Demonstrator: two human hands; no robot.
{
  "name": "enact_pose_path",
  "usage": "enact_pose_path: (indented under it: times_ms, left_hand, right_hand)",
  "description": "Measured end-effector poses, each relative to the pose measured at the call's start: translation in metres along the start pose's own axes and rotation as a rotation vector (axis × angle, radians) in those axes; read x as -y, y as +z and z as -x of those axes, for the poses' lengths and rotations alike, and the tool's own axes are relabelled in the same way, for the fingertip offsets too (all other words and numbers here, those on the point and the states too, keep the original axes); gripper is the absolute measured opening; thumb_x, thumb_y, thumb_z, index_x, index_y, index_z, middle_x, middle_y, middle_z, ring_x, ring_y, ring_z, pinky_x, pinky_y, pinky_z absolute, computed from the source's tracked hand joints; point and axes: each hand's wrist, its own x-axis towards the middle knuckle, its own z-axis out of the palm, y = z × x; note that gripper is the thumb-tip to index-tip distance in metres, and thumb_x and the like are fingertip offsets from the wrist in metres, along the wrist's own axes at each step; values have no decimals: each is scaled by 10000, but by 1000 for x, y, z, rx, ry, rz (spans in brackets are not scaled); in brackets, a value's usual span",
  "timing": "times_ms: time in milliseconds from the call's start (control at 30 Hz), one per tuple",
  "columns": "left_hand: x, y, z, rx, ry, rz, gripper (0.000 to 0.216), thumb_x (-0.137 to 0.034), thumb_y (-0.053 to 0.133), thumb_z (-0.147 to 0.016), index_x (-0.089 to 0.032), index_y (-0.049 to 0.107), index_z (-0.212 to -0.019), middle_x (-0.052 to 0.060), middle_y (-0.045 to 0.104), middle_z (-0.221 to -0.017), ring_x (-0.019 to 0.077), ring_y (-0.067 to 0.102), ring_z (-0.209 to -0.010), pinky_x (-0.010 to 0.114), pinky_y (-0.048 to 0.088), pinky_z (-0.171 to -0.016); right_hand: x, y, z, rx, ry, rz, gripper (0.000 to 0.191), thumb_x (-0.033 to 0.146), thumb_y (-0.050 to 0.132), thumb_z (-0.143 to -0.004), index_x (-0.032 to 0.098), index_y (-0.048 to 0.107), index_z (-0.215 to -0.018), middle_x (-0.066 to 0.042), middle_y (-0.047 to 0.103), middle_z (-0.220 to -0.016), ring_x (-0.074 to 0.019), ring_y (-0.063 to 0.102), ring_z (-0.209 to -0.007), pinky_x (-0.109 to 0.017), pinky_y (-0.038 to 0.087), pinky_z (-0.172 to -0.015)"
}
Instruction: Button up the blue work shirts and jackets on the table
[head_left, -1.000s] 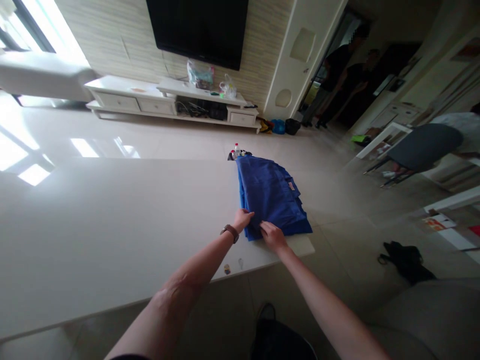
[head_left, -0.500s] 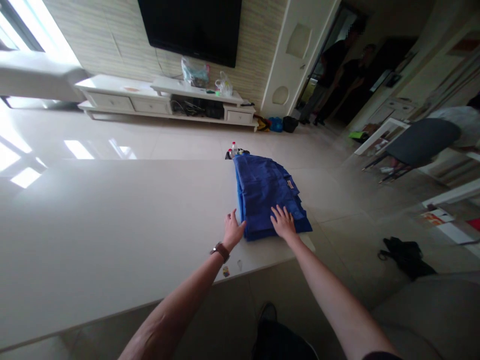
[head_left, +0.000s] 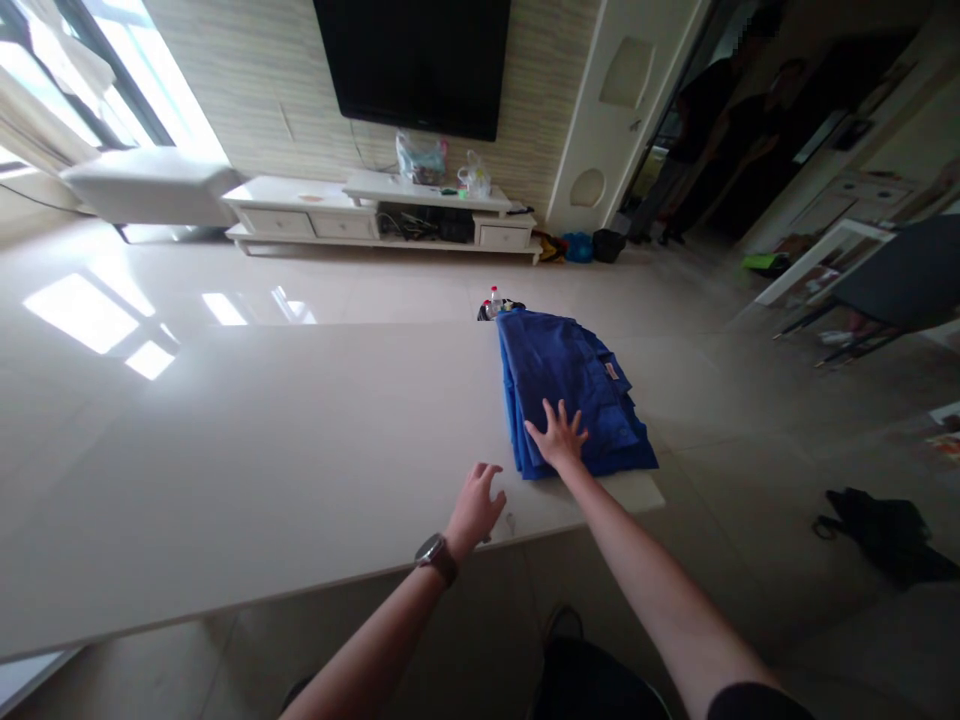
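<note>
A stack of folded blue garments (head_left: pixel 570 370) lies at the right end of the white table (head_left: pixel 300 450), with a small light label on its right side. On the near part of the stack my right hand (head_left: pixel 556 435) rests with its fingers spread, palm down. My left hand (head_left: pixel 477 505) hovers over the table's near edge, left of the stack and apart from it. Its fingers are loosely bent with nothing between them, and a watch (head_left: pixel 436 556) is on that wrist.
Behind the stack stand bottles with red caps (head_left: pixel 493 300). A TV cabinet (head_left: pixel 360 215) runs along the far wall under a television (head_left: pixel 416 70). Two people (head_left: pixel 720 130) stand in the doorway. A dark bag (head_left: pixel 885 535) lies on the floor at right.
My left hand has drawn back from the stack's left edge toward the table's near edge. My right hand has slid left across the cloth. The view has turned slightly left.
</note>
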Motion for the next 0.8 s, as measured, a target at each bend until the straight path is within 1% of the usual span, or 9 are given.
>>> enact_pose_path:
  times_ms: [133,233,333,367,433,500,533,667,800]
  left_hand:
    - [6,-6,27,41,-53,-2,353,-148,541,-872,-200,621,-1213,93,593,-1256,180,673,-987,358,567,-965]
    - [16,-17,51,45,-60,-102,367,-120,545,-861,-194,633,-1210,99,619,-1259,217,649,-1105,394,531,-1023]
    - [28,-33,78,62,-59,-241,435,-97,546,-855,-203,637,-1267,105,619,-1361,276,576,-1289,495,449,-1132]
    - [33,-38,87,66,-68,-276,454,-93,543,-856,-209,638,-1285,105,608,-1398,289,551,-1332,521,424,-1155]
    - [42,-48,107,70,-90,-317,461,-99,537,-867,-222,644,-1299,103,592,-1441,301,523,-1377,546,410,-1172]
    - [49,-57,122,53,-102,-322,447,-104,532,-873,-234,655,-1282,102,596,-1436,294,537,-1369,537,444,-1155]
    - [52,-61,127,40,-99,-318,436,-107,532,-872,-240,662,-1266,103,605,-1421,289,552,-1353,527,468,-1138]
    - [52,-72,129,-3,-61,-272,399,-114,538,-855,-262,682,-1196,100,624,-1375,283,593,-1300,516,533,-1081]
    - [48,-75,117,-1,-51,-185,321,-172,523,-899,-271,693,-1153,104,635,-1342,282,607,-1266,516,549,-1061]
  right_hand:
    - [31,19,4,76,29,4,789,775,313,-957,413,204,-1650,-25,38,-1762,-489,37,-1568,-730,136,-1184]
    - [29,15,1,146,26,3,817,795,282,-948,403,172,-1657,-34,-6,-1763,-477,19,-1575,-724,114,-1190]
    - [28,-12,-21,274,22,-26,842,824,284,-922,355,342,-1619,-104,188,-1728,-496,205,-1530,-735,191,-1161]
    - [31,-22,-33,261,19,-30,820,803,296,-930,321,429,-1580,-134,294,-1682,-490,289,-1492,-726,224,-1154]
    - [38,-39,-64,106,-13,-37,728,692,296,-981,263,502,-1532,-159,404,-1609,-449,352,-1459,-677,267,-1165]
    - [48,-44,-96,-61,-63,-47,667,611,281,-1010,278,448,-1564,-116,345,-1654,-427,257,-1514,-650,257,-1193]
    - [53,-42,-110,-83,-77,-53,660,609,277,-1013,311,401,-1588,-77,274,-1694,-428,188,-1542,-659,241,-1202]
    - [63,-15,-150,118,-43,-35,700,687,227,-1002,400,247,-1640,1,57,-1756,-444,7,-1582,-741,107,-1204]
    - [68,-1,-171,169,-12,10,740,688,173,-1003,325,314,-1633,-76,153,-1740,-470,75,-1565,-768,78,-1186]
